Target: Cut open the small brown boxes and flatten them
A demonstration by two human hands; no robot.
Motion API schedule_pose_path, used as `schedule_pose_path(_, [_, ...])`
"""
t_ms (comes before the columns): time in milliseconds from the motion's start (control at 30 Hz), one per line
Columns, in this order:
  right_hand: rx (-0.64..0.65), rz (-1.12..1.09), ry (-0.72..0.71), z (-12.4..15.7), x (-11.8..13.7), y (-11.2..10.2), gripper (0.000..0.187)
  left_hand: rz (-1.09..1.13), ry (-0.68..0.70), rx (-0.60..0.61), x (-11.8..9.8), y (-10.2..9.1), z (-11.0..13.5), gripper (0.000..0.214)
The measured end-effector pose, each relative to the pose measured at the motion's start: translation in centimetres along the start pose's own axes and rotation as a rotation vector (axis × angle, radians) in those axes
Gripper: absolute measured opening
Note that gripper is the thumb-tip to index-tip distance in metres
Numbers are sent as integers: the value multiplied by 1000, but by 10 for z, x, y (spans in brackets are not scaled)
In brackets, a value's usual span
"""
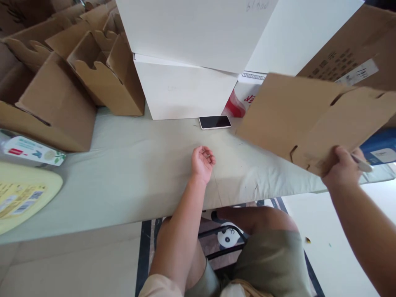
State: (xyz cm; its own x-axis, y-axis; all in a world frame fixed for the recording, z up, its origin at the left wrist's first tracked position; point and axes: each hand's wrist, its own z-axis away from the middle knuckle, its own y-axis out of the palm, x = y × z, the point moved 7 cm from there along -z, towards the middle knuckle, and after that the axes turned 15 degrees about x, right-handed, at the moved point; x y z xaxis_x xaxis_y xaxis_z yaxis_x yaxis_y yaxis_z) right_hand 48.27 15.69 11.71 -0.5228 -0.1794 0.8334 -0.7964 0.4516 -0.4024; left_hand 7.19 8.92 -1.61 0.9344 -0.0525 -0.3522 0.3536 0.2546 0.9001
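My right hand (343, 167) grips the near corner of a flat, unfolded brown cardboard box blank (309, 117) and holds it tilted above the right side of the table. A pen-like object (362, 164) also sticks out of that hand. My left hand (202, 161) rests palm up on the pale green table cover (130, 177), fingers loosely curled, holding nothing. A phone (214, 122) lies face up on the table just beyond my left hand, against the white boxes.
Two stacked white boxes (185, 62) stand at the back centre. Several folded brown cartons (71, 70) crowd the back left. A yellow packet (21, 202) and a labelled pack (29, 150) lie at the left. A brown box (352, 49) rises at the right.
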Motion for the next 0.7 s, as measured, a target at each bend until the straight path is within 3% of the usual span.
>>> schedule_pose_path(100, [66,230,-46,-42,6,16,23,18,7,-25,-1,-3,-2,17])
schedule_pose_path(167, [168,337,-12,-55,-1,36,26,25,16,-39,-1,-4,-4,16])
schedule_pose_path(233, [233,392,18,-50,-14,57,23,27,18,-53,-1,-4,-5,17])
schedule_pose_path(433, [408,593,-17,6,-39,125,24,-1,15,-42,2,2,-6,23])
schedule_pose_path(533, [407,711,-91,11,-27,144,26,-11,6,-55,3,1,-6,22])
schedule_pose_path(700, [789,950,-284,6,-1,198,37,-8,10,-61,1,0,-8,20])
